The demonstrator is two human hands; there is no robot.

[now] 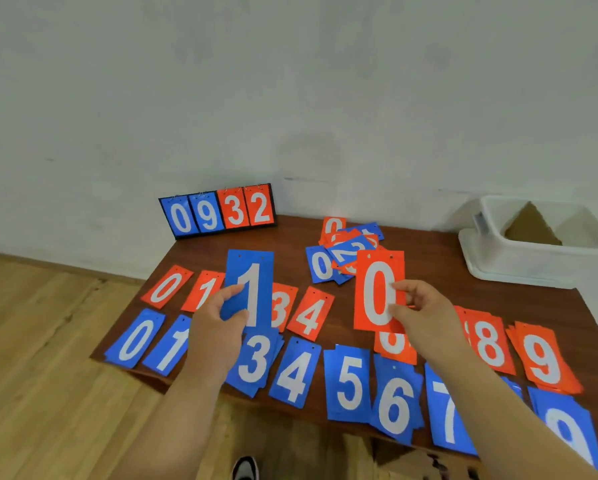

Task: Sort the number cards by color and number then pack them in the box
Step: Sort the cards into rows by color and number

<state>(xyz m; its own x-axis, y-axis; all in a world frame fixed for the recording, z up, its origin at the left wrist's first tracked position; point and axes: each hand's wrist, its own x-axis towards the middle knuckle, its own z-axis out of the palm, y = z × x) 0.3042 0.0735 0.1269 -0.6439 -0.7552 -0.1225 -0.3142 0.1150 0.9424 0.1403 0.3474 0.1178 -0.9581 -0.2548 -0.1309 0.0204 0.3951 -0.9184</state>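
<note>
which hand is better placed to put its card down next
Probably left: the left hand holds the blue rectangular 1 card right beside the blue 1 pile, while the right hand holds the red 0 card far from the red 0 pile.

My one head camera looks forward and down from close above the counter (pixel 290 244), toward the wall (pixel 290 81).

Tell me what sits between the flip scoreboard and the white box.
Head view: a loose pile of red and blue number cards on the table lies between the scoreboard and the white box.
</note>
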